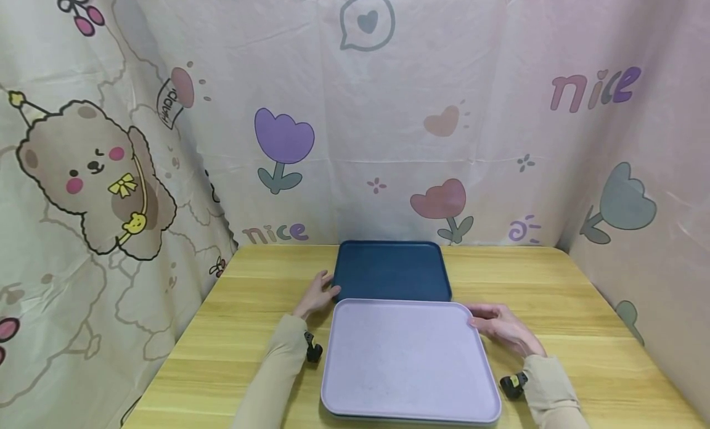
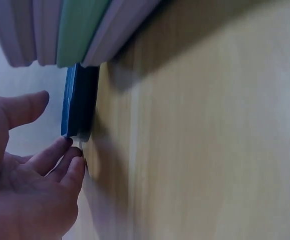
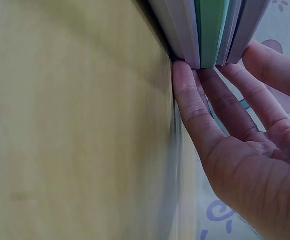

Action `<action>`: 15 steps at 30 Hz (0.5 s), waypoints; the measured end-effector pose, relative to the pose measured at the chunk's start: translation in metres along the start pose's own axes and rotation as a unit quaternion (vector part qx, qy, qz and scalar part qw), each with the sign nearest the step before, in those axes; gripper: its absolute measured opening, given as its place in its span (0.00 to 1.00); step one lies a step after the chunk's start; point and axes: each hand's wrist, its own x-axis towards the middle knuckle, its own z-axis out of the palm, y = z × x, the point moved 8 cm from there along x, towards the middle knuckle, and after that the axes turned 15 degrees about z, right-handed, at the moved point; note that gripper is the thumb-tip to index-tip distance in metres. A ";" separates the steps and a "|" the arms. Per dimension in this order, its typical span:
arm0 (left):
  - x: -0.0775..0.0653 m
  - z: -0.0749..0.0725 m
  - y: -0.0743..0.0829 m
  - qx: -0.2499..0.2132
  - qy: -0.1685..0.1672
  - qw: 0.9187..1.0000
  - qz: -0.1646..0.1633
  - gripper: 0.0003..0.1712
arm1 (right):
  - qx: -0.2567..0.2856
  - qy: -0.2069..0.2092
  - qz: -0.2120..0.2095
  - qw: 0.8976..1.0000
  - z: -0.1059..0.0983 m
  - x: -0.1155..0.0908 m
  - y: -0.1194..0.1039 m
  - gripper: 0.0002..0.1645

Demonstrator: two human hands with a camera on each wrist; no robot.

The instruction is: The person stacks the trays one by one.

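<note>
A stack of rectangular trays stands at the table's near side, with a lavender tray [image 1: 407, 358] on top. Seen edge-on in the left wrist view, the stack shows lavender rims and a green tray [image 2: 82, 32] between them. Behind it lies a dark blue tray [image 1: 392, 270], its front edge hidden by the stack. My left hand [image 1: 317, 295] is at the blue tray's left side, fingertips touching its corner, thumb apart. My right hand [image 1: 501, 325] rests at the stack's far right corner; its extended fingers [image 3: 227, 102] touch the side, the thumb close to the top rim.
Everything rests on a light wooden table [image 1: 222, 355]. Printed curtains [image 1: 377, 108] hang along its back and both sides, close behind the blue tray. A small black camera [image 1: 513, 386] sits at the right wrist, another dark camera [image 1: 314, 349] at the left.
</note>
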 end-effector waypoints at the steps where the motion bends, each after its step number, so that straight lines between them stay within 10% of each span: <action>1: 0.000 0.001 0.001 -0.007 0.000 1.000 -0.004 0.41 | 0.003 0.002 0.002 1.000 -0.001 0.000 0.000 0.36; 15: 0.005 -0.001 0.001 -0.052 0.028 0.998 -0.013 0.40 | -0.040 -0.004 -0.017 0.999 -0.005 0.006 -0.013 0.38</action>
